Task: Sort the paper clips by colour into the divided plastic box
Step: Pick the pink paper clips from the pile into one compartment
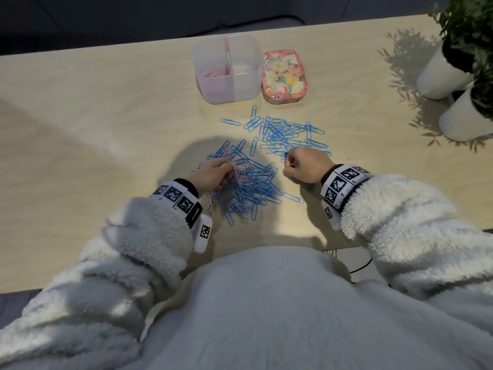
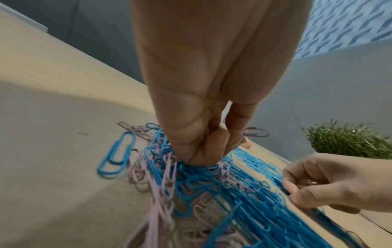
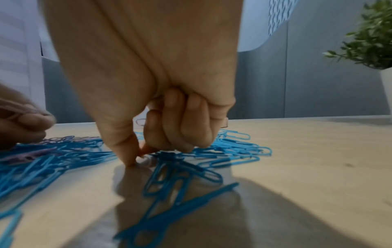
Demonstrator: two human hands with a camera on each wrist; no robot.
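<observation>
A mixed heap of blue and pink paper clips (image 1: 250, 182) lies in front of me. My left hand (image 1: 225, 170) is down on its left side, fingertips bunched on the heap (image 2: 203, 174). This left hand (image 2: 203, 151) holds pink clips, one of which (image 2: 256, 132) sticks out past the fingers. My right hand (image 1: 286, 161) is curled, its thumb and forefinger pinching at the table between the heaps. Inside that right hand (image 3: 142, 154) a pink clip (image 3: 141, 121) shows. A blue-only heap (image 1: 288, 134) lies further back. The divided plastic box (image 1: 241, 84) has pink clips (image 1: 213, 73) in its left compartment.
A floral tin (image 1: 284, 76) stands against the box's right side. Two white pots with green plants (image 1: 453, 76) stand at the table's far right. Loose blue clips (image 1: 230, 121) lie between the box and the heaps. The table's near edge is by my body.
</observation>
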